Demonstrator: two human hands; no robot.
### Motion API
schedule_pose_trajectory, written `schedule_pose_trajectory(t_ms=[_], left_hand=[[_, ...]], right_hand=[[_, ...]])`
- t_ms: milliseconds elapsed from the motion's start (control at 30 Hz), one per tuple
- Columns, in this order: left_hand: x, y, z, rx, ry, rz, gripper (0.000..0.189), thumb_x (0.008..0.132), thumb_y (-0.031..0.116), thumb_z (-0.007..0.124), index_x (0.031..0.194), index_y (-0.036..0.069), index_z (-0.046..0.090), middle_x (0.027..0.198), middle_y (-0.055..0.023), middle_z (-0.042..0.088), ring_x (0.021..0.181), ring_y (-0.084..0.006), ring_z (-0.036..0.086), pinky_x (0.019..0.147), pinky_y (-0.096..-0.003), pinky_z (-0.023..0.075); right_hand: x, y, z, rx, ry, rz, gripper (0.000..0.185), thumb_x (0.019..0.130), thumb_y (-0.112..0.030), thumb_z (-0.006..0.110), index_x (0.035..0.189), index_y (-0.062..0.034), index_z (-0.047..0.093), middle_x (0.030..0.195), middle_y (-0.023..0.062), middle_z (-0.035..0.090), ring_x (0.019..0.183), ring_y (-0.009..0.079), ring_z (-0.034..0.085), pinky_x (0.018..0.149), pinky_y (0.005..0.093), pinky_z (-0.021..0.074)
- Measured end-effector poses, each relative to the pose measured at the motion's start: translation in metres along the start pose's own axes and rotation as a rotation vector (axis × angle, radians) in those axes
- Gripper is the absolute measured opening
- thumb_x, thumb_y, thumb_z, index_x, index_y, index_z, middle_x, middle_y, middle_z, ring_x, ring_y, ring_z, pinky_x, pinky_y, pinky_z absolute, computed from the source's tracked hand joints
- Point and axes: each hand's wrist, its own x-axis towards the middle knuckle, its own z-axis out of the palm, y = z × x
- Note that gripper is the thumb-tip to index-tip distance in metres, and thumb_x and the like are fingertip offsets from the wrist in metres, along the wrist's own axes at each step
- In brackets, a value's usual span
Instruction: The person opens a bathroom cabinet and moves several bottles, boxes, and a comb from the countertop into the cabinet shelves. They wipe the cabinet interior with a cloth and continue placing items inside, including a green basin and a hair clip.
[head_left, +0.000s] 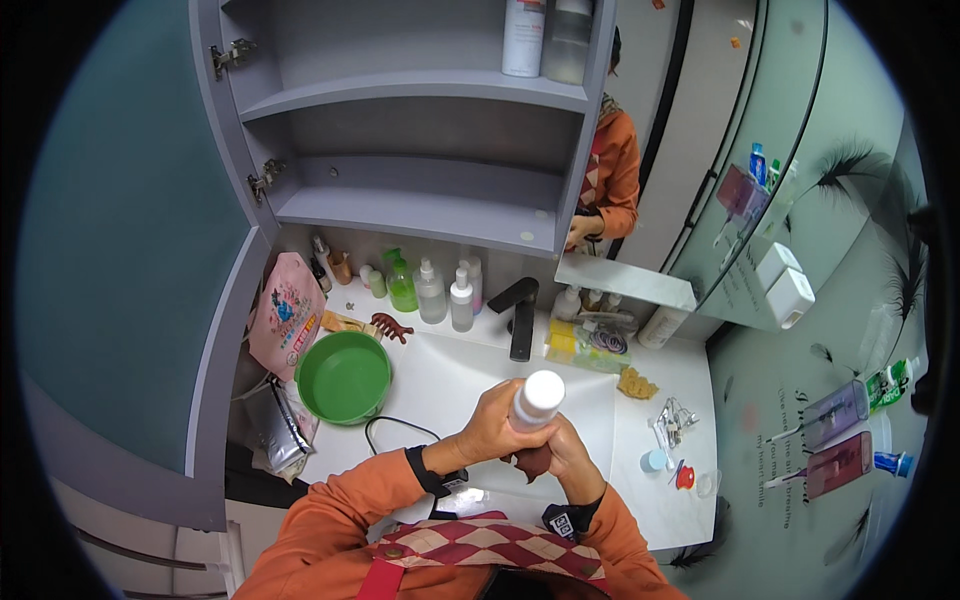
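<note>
Above the white washbasin (439, 375), my left hand (484, 424) grips a clear bottle with a white cap (544, 389), its cap end towards me. My right hand (576, 454) is just below and to the right, closed around a brown cloth (533, 463) that presses near the lower part of the bottle. The bottle's lower end is hidden by the hands and the cloth. Behind them stands a black faucet (521, 319).
A grey cabinet (416, 94) hangs above with its left door (127, 225) swung out. On the counter are a green basin (344, 377), a pink pouch (287, 315), a green pump bottle (402, 289), a brown comb (391, 328), a yellow sponge (638, 383) and a blue lid (654, 460).
</note>
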Motion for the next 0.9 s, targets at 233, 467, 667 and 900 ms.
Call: schedule_pose_trajectory(t_ms=[233, 467, 667, 900], left_hand=[[0.057, 0.024, -0.062, 0.06, 0.341, -0.039, 0.044, 0.066, 0.016, 0.08, 0.101, 0.003, 0.055, 0.09, -0.0068, 0.063, 0.078, -0.0168, 0.061, 0.071, -0.0307, 0.0489], [0.207, 0.149, -0.18, -0.055, 0.385, 0.268, 0.05, 0.083, 0.045, 0.064, 0.106, 0.003, 0.051, 0.086, -0.0055, 0.058, 0.08, -0.0126, 0.058, 0.072, -0.0274, 0.0472], [0.319, 0.161, -0.222, -0.039, 0.154, 0.231, 0.017, 0.084, 0.024, 0.063, 0.079, 0.011, 0.054, 0.064, 0.0025, 0.049, 0.053, -0.0098, 0.046, 0.048, -0.0257, 0.0367], [0.411, 0.107, -0.27, 0.225, 0.166, -0.056, 0.042, 0.082, 0.04, 0.068, 0.101, 0.006, 0.054, 0.08, 0.0, 0.052, 0.072, -0.0102, 0.052, 0.064, -0.0273, 0.0427]], right_hand=[[-0.042, -0.02, 0.009, 0.009, -0.072, -0.186, 0.036, 0.092, -0.025, 0.053, 0.114, 0.0021, 0.05, 0.093, 0.0125, 0.06, 0.072, 0.0194, 0.059, 0.061, 0.0342, 0.0536], [-0.059, -0.016, -0.008, -0.095, 0.04, -0.213, 0.028, 0.091, -0.021, 0.055, 0.111, -0.0013, 0.052, 0.093, 0.0097, 0.062, 0.074, 0.0162, 0.06, 0.068, 0.0313, 0.0531], [-0.067, 0.01, -0.022, -0.069, 0.114, -0.146, 0.033, 0.091, -0.022, 0.055, 0.115, 0.0003, 0.05, 0.094, 0.0106, 0.061, 0.074, 0.018, 0.061, 0.067, 0.0324, 0.0536], [-0.073, 0.015, -0.034, -0.06, 0.125, -0.17, 0.032, 0.091, -0.022, 0.056, 0.114, -0.0016, 0.05, 0.093, 0.0112, 0.059, 0.075, 0.0167, 0.058, 0.064, 0.0376, 0.0553]])
